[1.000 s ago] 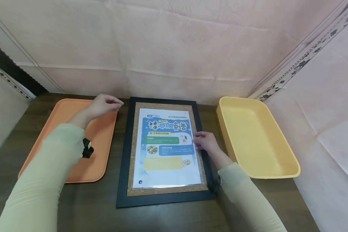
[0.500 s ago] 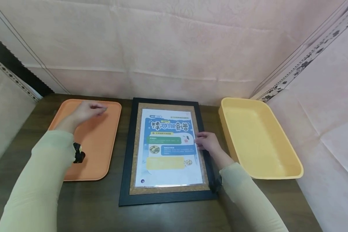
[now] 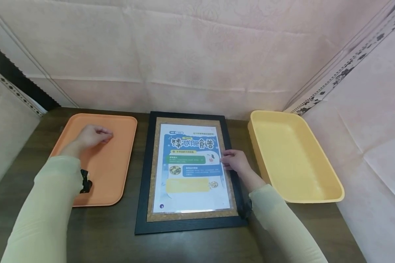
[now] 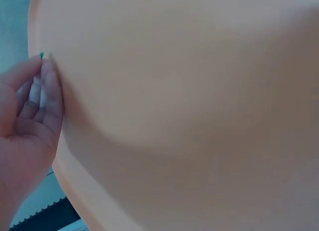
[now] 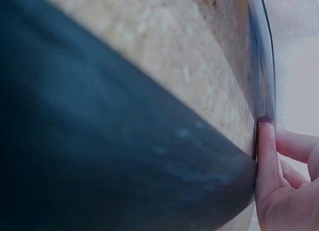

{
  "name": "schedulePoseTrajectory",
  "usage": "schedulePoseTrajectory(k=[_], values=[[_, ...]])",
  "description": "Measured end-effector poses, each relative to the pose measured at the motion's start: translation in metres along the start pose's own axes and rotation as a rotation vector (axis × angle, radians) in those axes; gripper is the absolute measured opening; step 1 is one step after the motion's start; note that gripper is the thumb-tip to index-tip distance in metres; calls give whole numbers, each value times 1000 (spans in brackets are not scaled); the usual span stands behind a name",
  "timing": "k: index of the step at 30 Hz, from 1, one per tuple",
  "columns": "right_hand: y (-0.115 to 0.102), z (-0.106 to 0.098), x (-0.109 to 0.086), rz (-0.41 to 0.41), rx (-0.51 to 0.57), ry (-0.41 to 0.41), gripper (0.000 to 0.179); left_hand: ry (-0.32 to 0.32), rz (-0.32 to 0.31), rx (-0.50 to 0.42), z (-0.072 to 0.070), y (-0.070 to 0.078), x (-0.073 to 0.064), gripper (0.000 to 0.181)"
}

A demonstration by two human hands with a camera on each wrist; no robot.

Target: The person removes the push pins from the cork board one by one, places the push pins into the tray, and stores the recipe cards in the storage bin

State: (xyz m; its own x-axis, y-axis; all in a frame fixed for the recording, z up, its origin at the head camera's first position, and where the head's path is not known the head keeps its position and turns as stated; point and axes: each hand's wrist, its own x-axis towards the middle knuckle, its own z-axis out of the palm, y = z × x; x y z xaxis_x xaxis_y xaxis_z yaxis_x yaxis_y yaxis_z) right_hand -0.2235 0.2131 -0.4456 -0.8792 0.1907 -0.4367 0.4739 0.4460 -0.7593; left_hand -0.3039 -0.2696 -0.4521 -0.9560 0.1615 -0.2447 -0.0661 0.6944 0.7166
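Pinching laminated recipe sheet (image 3: 188,182) with right fingers (image 5: 268,158), tiny green object (image 4: 42,55) with left fingers (image 4: 52,86).
Probably light, bendy, slick: best held by the edge.

A narrow lane of table (image 3: 131,182) runs between tray (image 3: 108,175) and board (image 3: 197,224), stopping at the cloth (image 3: 191,54) along the far edge; a wider strip stretches from board toward the near edge. The left arm (image 3: 49,197) blocks the tray's left side, the right arm (image 3: 283,219) the near end of the gap beside the bin (image 3: 293,157), probably the tallest obstacle, at the table's right edge.
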Motion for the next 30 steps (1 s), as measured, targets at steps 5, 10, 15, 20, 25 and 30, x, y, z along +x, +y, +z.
schedulePoseTrajectory(k=[5, 10, 15, 20, 25, 30], values=[[-1, 1, 0, -5, 2, -1, 42, 4, 12, 29, 1, 0, -2, 37], [0, 1, -1, -10, -1, -2, 44, -9, -11, 27, 1, 4, -4, 38], [-1, 1, -2, -4, -3, -4, 43, -8, -17, 24, -1, 7, -5, 39], [-2, 0, -3, -12, -2, -8, 44, 34, 3, 14, -6, 10, -4, 44], [-2, -1, -3, -15, -5, -11, 44, 83, 44, -65, -10, 27, -3, 50], [-2, -1, -2, -16, -9, -18, 43, 141, 119, -114, -6, 64, 5, 51]])
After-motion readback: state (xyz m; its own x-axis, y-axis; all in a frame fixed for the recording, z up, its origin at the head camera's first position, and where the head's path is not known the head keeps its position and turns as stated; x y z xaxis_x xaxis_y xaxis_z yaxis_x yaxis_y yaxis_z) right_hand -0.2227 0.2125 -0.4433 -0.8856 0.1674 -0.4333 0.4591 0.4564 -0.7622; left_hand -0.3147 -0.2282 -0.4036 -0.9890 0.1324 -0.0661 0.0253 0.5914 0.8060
